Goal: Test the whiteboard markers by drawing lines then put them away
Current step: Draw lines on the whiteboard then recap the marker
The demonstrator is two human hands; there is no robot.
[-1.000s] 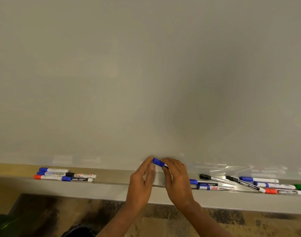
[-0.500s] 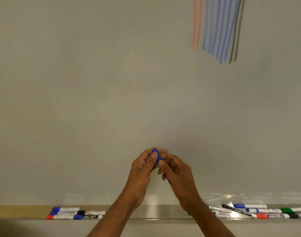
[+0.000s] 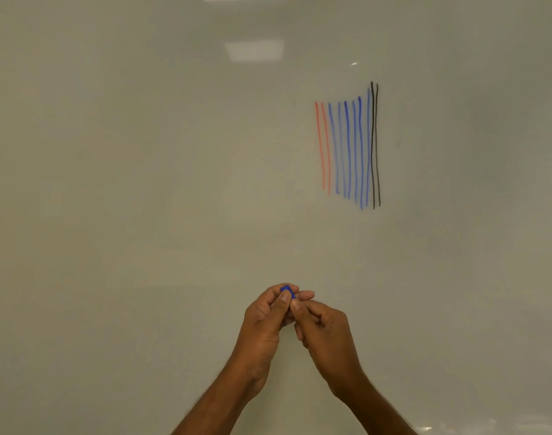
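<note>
Marker (image 3: 287,290): blue cap pokes out above my thumbs. I see left hand (image 3: 262,321) and right hand (image 3: 326,328) fingers (image 3: 283,299) curled, pinching it, facing the whiteboard (image 3: 142,183).

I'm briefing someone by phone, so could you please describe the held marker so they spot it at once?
Facing the whiteboard, look below and left of the vertical test lines, where two hands meet. The left hand and right hand pinch the blue marker; only its blue end peeks out between them, the sole colour there.
</note>
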